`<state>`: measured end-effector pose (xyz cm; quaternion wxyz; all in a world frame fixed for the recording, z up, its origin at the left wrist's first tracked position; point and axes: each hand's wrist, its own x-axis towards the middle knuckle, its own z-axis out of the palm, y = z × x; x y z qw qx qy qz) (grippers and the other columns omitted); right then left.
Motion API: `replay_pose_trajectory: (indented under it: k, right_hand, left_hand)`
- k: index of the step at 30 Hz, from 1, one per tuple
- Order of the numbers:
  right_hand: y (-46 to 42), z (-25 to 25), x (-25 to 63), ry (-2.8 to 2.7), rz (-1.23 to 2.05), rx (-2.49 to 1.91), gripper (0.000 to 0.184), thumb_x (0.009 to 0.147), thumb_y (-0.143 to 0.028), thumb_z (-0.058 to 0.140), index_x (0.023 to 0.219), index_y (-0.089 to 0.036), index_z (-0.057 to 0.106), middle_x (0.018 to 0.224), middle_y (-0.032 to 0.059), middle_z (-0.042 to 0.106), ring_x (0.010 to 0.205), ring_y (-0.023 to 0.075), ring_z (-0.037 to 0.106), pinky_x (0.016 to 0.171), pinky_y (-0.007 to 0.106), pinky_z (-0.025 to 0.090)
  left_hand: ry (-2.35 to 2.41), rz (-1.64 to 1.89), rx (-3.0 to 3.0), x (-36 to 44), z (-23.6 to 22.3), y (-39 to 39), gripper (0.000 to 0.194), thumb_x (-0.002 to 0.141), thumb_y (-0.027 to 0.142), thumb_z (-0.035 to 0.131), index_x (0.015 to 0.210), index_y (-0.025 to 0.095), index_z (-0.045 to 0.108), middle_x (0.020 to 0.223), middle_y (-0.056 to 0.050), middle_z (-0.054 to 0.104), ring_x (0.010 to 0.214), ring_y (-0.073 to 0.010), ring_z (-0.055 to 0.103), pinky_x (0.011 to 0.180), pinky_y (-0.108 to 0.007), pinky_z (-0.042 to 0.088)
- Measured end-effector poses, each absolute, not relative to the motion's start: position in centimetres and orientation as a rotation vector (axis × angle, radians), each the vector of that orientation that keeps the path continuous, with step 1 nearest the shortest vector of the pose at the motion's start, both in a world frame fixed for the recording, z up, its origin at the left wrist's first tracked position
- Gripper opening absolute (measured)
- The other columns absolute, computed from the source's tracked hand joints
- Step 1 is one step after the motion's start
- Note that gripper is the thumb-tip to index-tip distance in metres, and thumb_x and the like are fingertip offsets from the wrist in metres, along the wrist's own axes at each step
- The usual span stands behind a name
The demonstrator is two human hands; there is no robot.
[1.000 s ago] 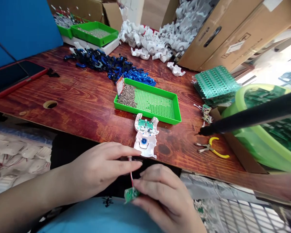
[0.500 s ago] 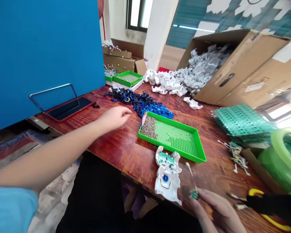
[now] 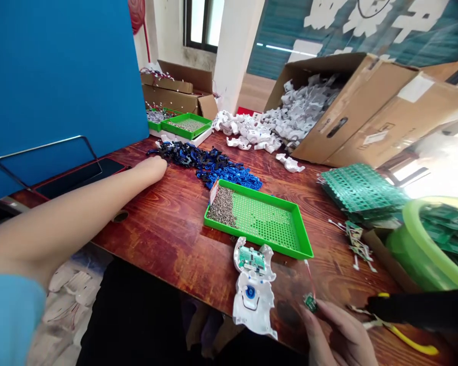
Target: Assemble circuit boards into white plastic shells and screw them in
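Note:
My left hand (image 3: pixel 155 169) reaches across the table to the near left end of a pile of black plastic parts (image 3: pixel 179 152). Its fingers are turned away from view, so what they touch is hidden. Between thumb and fingertips, my right hand (image 3: pixel 338 330) pinches a small green circuit board (image 3: pixel 310 303). A thin red-and-white wire with a white connector (image 3: pixel 306 263) sticks up from the board. Left of that hand lie two white plastic shell halves, one with a green board (image 3: pixel 252 260) inside, the nearer shell (image 3: pixel 252 315) with a round blue piece.
A green tray (image 3: pixel 305 231) with small screws stands behind the shells. Blue parts (image 3: pixel 240 176) lie beyond it. White shells spill from a cardboard box (image 3: pixel 366 112). At right are stacked green panels (image 3: pixel 362 188), a green tub (image 3: pixel 408 239), a black bar (image 3: pixel 416 311) and yellow-handled pliers (image 3: pixel 416 343).
My left hand has left the wire and moved far left to the black parts. My right hand has moved right with the circuit board, over the table. The view has swung up.

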<state>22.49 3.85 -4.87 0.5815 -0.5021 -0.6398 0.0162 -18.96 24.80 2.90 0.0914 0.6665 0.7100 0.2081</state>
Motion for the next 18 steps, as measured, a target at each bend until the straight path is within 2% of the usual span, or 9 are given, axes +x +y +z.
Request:
replay_pose_trajectory:
  k: [2,5,7,9,10,11,13,15,18]
  right_hand:
    - [3.5,-4.6,22.1,-1.444,0.067,-1.209,0.026,0.076,-0.016,0.072,0.101,-0.018,0.065,0.094,0.0066,0.062,0.084,0.0187,0.059,0.076,0.032,0.049]
    - [3.2,-4.3,21.6,-1.374,0.135,-1.26,0.022,0.077,-0.019,0.071,0.098,-0.018,0.065,0.094,0.0065,0.061,0.084,0.018,0.058,0.075,0.03,0.049]
    - [2.9,-3.9,21.4,-1.327,0.207,-1.272,0.021,0.078,-0.02,0.071,0.098,-0.019,0.064,0.093,0.0057,0.06,0.083,0.0162,0.058,0.075,0.028,0.048]
    - [2.7,-3.1,20.9,-1.284,0.286,-1.255,0.02,0.08,-0.02,0.069,0.099,-0.02,0.064,0.094,0.0048,0.06,0.084,0.0146,0.058,0.077,0.026,0.047]
    - [2.6,-2.5,20.5,-1.279,0.329,-1.234,0.02,0.08,-0.019,0.069,0.099,-0.021,0.063,0.095,0.0045,0.059,0.085,0.014,0.059,0.077,0.025,0.047]
    - [2.5,-1.9,19.9,-1.291,0.373,-1.209,0.02,0.081,-0.018,0.068,0.1,-0.022,0.063,0.096,0.0044,0.059,0.086,0.0137,0.059,0.075,0.024,0.048]
    - [2.3,-0.6,18.6,-1.388,0.462,-1.149,0.022,0.081,-0.015,0.066,0.101,-0.024,0.062,0.098,0.0043,0.058,0.088,0.0137,0.059,0.073,0.023,0.05]
    - [2.2,0.5,17.3,-1.501,0.538,-1.091,0.025,0.082,-0.013,0.064,0.104,-0.025,0.061,0.1,0.0043,0.057,0.092,0.0144,0.059,0.075,0.024,0.051]
    - [1.9,1.2,15.8,-1.555,0.611,-1.044,0.026,0.084,-0.013,0.062,0.105,-0.027,0.06,0.099,0.0032,0.056,0.094,0.0145,0.058,0.081,0.027,0.051]
  left_hand:
    - [2.122,0.658,1.979,-18.7,3.3,22.7,0.026,0.092,0.028,0.048,0.083,0.009,0.064,0.102,-0.005,0.063,0.108,-0.0231,0.057,0.103,-0.045,0.038]
    - [2.073,0.75,1.982,-17.4,4.1,19.0,0.022,0.089,0.024,0.047,0.086,0.009,0.063,0.105,-0.006,0.063,0.121,-0.0278,0.046,0.11,-0.04,0.029]
    - [1.989,0.8,1.957,-15.7,4.6,15.9,0.023,0.087,0.03,0.053,0.093,0.01,0.063,0.108,-0.008,0.064,0.119,-0.029,0.05,0.107,-0.037,0.035]
    - [1.846,0.801,1.886,-13.3,4.8,12.4,0.033,0.09,0.042,0.049,0.102,0.013,0.06,0.096,-0.008,0.068,0.093,-0.0242,0.064,0.088,-0.036,0.051]
    - [1.75,0.787,1.852,-11.9,4.8,10.5,0.036,0.092,0.045,0.043,0.104,0.015,0.06,0.086,-0.005,0.07,0.079,-0.0204,0.067,0.076,-0.032,0.056]
    - [1.622,0.785,1.787,-10.4,4.7,8.8,0.036,0.094,0.045,0.04,0.109,0.017,0.058,0.083,-0.003,0.071,0.073,-0.0171,0.068,0.07,-0.028,0.057]
    - [1.239,0.929,1.346,-7.4,4.1,5.7,0.028,0.09,0.043,0.054,0.104,0.019,0.06,0.091,-0.003,0.072,0.077,-0.0149,0.07,0.072,-0.024,0.057]
    - [1.029,0.977,1.054,-4.6,3.1,3.7,0.02,0.089,0.036,0.059,0.102,0.021,0.062,0.1,-0.002,0.072,0.084,-0.0132,0.07,0.078,-0.021,0.057]
    - [0.892,1.048,0.84,-1.8,1.3,2.2,0.014,0.086,0.029,0.066,0.098,0.021,0.066,0.097,0.0,0.073,0.087,-0.0118,0.07,0.081,-0.019,0.055]
